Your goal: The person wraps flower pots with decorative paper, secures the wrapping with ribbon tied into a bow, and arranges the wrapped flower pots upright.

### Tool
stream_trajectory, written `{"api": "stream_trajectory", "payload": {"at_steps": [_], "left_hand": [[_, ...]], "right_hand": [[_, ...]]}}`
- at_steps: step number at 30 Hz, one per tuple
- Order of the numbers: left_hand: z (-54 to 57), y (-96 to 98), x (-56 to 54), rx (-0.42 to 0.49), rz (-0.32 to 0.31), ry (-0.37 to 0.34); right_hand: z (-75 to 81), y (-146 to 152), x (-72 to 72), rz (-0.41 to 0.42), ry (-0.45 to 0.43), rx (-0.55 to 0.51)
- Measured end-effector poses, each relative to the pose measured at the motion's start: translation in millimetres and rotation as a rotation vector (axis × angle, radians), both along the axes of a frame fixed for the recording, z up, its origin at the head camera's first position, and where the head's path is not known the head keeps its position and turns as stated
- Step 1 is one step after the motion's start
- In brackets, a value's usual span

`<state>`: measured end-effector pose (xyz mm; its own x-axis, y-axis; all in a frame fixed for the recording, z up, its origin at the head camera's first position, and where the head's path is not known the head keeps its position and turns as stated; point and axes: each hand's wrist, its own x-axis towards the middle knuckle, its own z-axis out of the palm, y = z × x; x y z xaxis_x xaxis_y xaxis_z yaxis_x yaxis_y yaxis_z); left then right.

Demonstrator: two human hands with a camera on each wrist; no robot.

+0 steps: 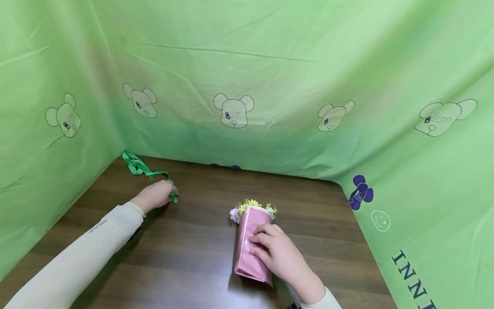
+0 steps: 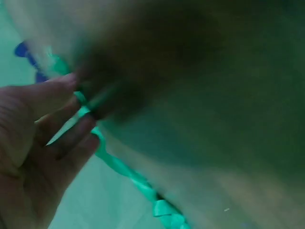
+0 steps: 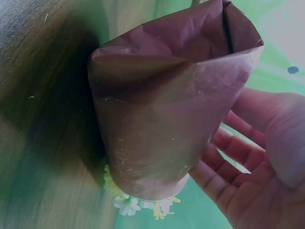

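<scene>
While the left hand (image 1: 156, 195) pinched a green ribbon (image 1: 134, 165), the right hand (image 1: 283, 254) touched a pink-wrapped bouquet (image 1: 244, 251).
From the head, the ribbon trailed to the far left corner of the wooden table (image 1: 185, 257), by the green cloth (image 1: 247, 60); the bouquet lay well apart from it, nearer the person, its yellow and pale flowers (image 1: 252, 203) pointing away, the right hand bent over it. From the left wrist, partly blurred, the ribbon ran between thumb and fingers, twisted along its length. From the right wrist, thumb and fingers met the side of the wrapping (image 3: 147, 119), whose folded end gaped; whether they gripped it, I could not tell.
</scene>
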<state>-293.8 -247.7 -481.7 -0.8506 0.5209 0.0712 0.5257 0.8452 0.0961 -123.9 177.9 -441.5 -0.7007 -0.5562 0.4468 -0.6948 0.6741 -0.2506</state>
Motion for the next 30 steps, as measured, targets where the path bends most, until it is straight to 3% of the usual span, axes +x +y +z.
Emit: {"api": "stream_trajectory", "payload": {"at_steps": [6, 12, 19, 26, 30], "left_hand": [[-4.5, 6.0, -1.7, 0.025, 0.06, -0.027], [8.3, 31.9, -1.7, 0.219, 0.141, -0.119], [45.6, 89.7, -4.7, 0.45, 0.131, -0.139], [97.2, 158.6, -6.4, 0.534, 0.071, -0.193], [116.9, 197.1, -7.0, 0.58, 0.036, -0.245]], "right_hand": [[-0.7, 1.6, -0.4, 0.005, -0.007, -0.015], [-1.6, 2.5, -1.0, 0.015, -0.005, -0.018], [-2.8, 4.3, -0.7, 0.015, 0.014, -0.019], [-3.3, 6.3, -0.5, 0.009, 0.016, -0.015], [-4.1, 6.2, -0.1, 0.012, 0.011, -0.019]]}}
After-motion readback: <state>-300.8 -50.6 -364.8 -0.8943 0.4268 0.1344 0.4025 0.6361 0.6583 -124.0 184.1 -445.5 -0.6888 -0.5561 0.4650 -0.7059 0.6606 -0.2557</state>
